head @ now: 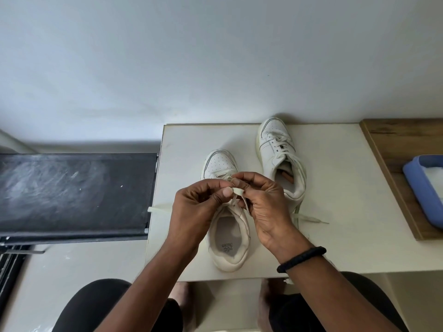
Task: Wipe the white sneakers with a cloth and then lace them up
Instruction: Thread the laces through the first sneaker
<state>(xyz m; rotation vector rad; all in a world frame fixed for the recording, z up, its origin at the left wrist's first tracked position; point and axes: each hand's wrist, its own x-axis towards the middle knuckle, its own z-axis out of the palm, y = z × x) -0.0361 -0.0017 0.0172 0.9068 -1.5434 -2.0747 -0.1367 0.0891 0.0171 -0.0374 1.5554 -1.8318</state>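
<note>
Left hand (199, 202) and right hand (261, 200) both pinch the lace (237, 191) above the near sneaker (229, 243), hiding its eyelets. The laced sneaker (279, 154) stands beside it; a blue tray (422, 190) lies well apart to the right.

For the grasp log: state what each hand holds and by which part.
Left hand and right hand both pinch the near sneaker's shoelace, on a stretch just above the eyelets, not its trailing end.

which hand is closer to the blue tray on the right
Right. The right hand pinches the lace above the near sneaker, well left of the blue tray; the left hand pinches the same lace, further left still.
</note>
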